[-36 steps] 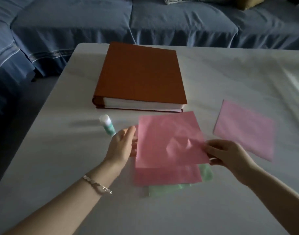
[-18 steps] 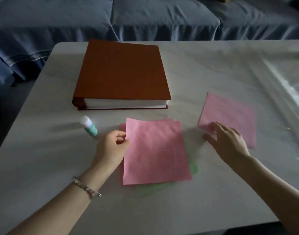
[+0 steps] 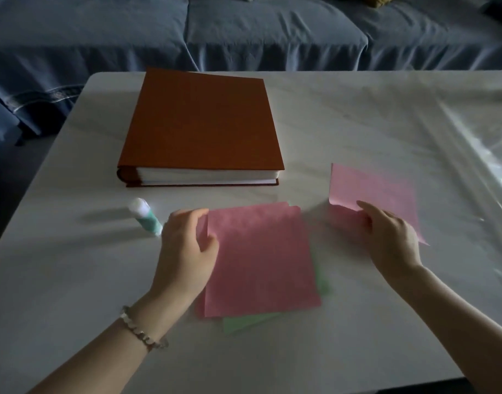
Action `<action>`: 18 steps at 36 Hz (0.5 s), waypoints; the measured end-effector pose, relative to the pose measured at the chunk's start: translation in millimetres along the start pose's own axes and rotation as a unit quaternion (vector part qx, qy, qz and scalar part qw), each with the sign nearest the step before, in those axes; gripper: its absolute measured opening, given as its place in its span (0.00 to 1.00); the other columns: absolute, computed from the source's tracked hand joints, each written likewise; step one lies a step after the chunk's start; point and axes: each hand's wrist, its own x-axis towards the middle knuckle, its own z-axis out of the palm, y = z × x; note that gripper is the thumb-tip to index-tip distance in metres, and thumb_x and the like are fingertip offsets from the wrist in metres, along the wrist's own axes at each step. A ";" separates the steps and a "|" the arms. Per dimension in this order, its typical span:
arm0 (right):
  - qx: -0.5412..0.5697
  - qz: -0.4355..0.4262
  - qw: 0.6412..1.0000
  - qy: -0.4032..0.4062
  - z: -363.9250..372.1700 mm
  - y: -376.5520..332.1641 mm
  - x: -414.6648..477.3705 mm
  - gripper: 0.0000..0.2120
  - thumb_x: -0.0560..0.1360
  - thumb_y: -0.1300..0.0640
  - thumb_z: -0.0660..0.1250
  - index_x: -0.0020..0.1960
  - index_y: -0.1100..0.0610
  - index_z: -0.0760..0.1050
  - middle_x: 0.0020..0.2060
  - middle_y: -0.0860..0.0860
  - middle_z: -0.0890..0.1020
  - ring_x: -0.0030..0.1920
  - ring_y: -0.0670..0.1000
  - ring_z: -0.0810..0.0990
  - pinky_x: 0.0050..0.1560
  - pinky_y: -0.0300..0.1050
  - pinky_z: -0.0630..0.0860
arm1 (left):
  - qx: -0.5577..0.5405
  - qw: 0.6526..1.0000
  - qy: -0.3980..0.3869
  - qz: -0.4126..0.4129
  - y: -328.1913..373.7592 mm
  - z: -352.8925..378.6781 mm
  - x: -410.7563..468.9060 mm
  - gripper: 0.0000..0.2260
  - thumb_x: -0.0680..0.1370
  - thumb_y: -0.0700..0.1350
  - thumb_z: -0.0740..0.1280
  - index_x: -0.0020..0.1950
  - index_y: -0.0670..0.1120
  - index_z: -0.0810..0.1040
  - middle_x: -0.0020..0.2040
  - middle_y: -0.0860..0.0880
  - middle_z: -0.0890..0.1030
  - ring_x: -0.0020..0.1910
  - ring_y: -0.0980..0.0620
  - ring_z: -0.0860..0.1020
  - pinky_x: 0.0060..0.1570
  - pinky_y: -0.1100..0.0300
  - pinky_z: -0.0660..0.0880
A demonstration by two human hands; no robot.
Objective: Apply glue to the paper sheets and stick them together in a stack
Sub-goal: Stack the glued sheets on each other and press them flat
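Head: right grip [image 3: 392, 243] pinches pink sheet [image 3: 377, 186]; left grip [image 3: 187, 251] holds stack [image 3: 261, 260] edge.

Stacked flat: pink top sheet [image 3: 261, 260] over a second pink edge and a skewed green sheet [image 3: 249, 322], left edge held by the left hand [image 3: 184, 251]. Right of it, apart, loose pink sheet [image 3: 380, 191], near corner lifted, pinched by the right hand [image 3: 392, 240]. Left, teal glue stick [image 3: 146, 217], white-capped.

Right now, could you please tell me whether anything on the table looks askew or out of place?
Yes: the stack is fanned, not squared; a green sheet sticks out askew below the top pink sheet, whose edge the left hand grips. The loose pink sheet bends up where the right hand pinches it.
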 end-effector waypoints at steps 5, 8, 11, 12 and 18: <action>0.091 -0.116 0.983 0.113 -21.0 -52.3 -12.7 0.11 0.71 0.66 0.62 0.47 0.63 0.82 0.44 0.56 0.85 0.43 0.52 0.83 0.49 0.38 0.74 | -0.346 0.897 -0.159 -0.226 44.5 2.0 11.2 0.04 0.78 0.43 0.64 0.50 0.45 0.76 0.45 0.46 0.79 0.39 0.53 0.79 0.36 0.65 0.76; 0.145 -0.205 0.966 0.067 -28.0 -79.6 -28.2 0.11 0.75 0.63 0.61 0.48 0.61 0.82 0.48 0.53 0.84 0.49 0.48 0.82 0.55 0.39 0.74 | -0.497 0.746 -0.270 -0.351 61.7 4.1 20.0 0.16 0.73 0.53 0.64 0.54 0.43 0.75 0.43 0.41 0.78 0.33 0.48 0.79 0.30 0.58 0.78; 0.146 -0.290 0.946 0.003 -26.7 -94.3 -42.9 0.15 0.79 0.59 0.57 0.49 0.59 0.83 0.51 0.51 0.83 0.51 0.49 0.82 0.54 0.41 0.75 | -0.440 0.801 -0.242 -0.324 60.2 8.6 23.6 0.08 0.75 0.45 0.65 0.52 0.44 0.77 0.42 0.44 0.80 0.34 0.49 0.78 0.31 0.61 0.76; 0.146 -0.306 0.941 -0.015 -25.9 -96.5 -46.0 0.16 0.80 0.58 0.56 0.50 0.59 0.83 0.51 0.51 0.83 0.51 0.49 0.82 0.54 0.41 0.75 | -0.401 0.839 -0.207 -0.304 56.3 9.7 24.3 0.05 0.76 0.39 0.65 0.50 0.44 0.77 0.42 0.45 0.81 0.37 0.48 0.79 0.35 0.60 0.76; 0.124 -0.245 0.959 -0.063 -21.7 -90.4 -42.8 0.14 0.72 0.59 0.62 0.55 0.59 0.80 0.55 0.52 0.81 0.56 0.49 0.78 0.59 0.39 0.71 | -0.327 0.901 -0.146 -0.244 37.7 -3.6 19.2 0.14 0.73 0.30 0.63 0.46 0.49 0.78 0.46 0.45 0.83 0.45 0.44 0.80 0.47 0.51 0.77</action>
